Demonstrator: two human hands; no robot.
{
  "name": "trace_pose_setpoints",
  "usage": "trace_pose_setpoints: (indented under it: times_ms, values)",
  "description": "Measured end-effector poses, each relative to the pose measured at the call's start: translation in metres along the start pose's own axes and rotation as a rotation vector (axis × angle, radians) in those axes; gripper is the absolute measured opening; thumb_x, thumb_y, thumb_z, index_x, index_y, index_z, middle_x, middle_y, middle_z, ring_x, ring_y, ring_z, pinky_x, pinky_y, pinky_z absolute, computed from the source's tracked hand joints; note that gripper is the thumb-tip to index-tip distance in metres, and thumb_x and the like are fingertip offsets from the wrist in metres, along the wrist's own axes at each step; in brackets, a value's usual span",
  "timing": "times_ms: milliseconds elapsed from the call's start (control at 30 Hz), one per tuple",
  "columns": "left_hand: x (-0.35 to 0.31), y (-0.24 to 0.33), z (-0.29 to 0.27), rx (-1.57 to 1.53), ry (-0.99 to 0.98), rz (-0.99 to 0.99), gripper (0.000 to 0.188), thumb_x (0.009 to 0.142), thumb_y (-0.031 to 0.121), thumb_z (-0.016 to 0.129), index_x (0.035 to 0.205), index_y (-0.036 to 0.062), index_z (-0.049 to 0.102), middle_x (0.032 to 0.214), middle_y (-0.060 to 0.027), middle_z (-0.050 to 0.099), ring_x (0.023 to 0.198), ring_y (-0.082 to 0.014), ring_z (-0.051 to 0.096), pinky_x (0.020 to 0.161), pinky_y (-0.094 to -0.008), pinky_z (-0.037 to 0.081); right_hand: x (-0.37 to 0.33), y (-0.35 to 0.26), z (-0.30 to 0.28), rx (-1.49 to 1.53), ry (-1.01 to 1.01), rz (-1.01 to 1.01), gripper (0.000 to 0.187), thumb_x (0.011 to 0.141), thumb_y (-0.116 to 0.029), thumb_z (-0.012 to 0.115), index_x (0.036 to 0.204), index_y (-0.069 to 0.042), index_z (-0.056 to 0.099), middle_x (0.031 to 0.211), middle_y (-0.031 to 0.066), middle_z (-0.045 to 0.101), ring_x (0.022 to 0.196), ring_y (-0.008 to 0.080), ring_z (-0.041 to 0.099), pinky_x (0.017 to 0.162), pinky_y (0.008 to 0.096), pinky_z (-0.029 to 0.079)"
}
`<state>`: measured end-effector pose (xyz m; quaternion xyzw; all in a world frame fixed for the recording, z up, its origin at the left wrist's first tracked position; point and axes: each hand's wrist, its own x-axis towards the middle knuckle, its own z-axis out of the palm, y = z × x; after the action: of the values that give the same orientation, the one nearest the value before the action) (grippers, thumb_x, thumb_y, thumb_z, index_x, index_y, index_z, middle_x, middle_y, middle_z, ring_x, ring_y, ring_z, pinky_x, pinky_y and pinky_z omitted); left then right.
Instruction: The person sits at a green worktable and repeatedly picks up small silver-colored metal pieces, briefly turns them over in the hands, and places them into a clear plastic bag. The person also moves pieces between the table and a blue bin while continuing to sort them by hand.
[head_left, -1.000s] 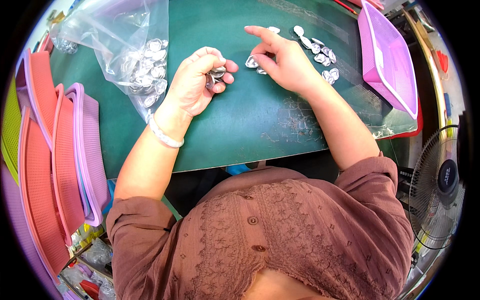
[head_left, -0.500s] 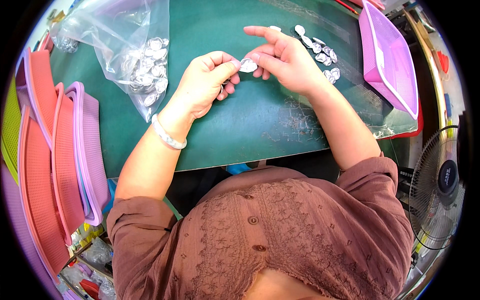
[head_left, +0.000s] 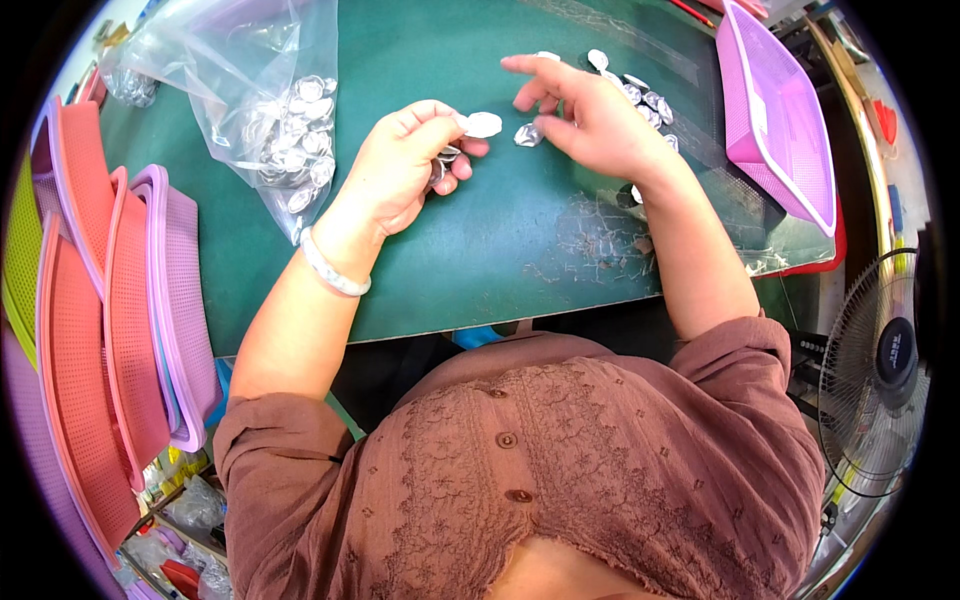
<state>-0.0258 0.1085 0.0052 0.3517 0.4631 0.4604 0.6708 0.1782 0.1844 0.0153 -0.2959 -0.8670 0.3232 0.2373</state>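
Head view: green work mat (head_left: 480,270), pink basket (head_left: 775,130) at right, clear bag (head_left: 270,120) of silver discs at left. Left hand (head_left: 400,170) pinches one silver disc (head_left: 483,124) at thumb tip, spares cupped beneath for ready feeding. Right hand (head_left: 590,120), fingers spread and empty, hovers over loose discs (head_left: 640,95).

Two bare forearms reach forward from the lower edge. The left hand (head_left: 400,170) is curled, thumb and forefinger pinched together, a pale bracelet on its wrist. The right hand (head_left: 590,120) lies palm down, fingers (head_left: 530,68) loosely spread, forefinger extended leftward.
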Motion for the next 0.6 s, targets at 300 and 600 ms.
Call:
trace_pose_setpoints:
  times_ms: [300, 600]
  values:
    - [0.002, 0.003, -0.012, -0.282, -0.098, 0.038, 0.01, 0.084, 0.01, 0.051, 0.081, 0.0015, 0.055, 0.085, -0.0134, 0.063, 0.071, -0.0167, 0.062, 0.049, -0.0214, 0.043, 0.001, -0.003, -0.001, -0.149, -0.093, -0.096, 0.061, 0.068, 0.005, 0.059, 0.125, -0.01, 0.045, 0.077, 0.0075, 0.054, 0.075, 0.0226, 0.054, 0.07, 0.033, 0.044]
    - [0.002, 0.003, -0.007, -0.21, -0.086, -0.018, 0.019, 0.084, 0.009, 0.054, 0.101, 0.0008, 0.054, 0.078, -0.0053, 0.054, 0.067, -0.0133, 0.055, 0.046, -0.0179, 0.04, 0.003, -0.003, 0.014, -0.316, 0.04, -0.233, 0.055, 0.072, 0.003, 0.054, 0.125, -0.009, 0.044, 0.075, 0.0083, 0.054, 0.074, 0.0257, 0.055, 0.07, 0.0355, 0.045]
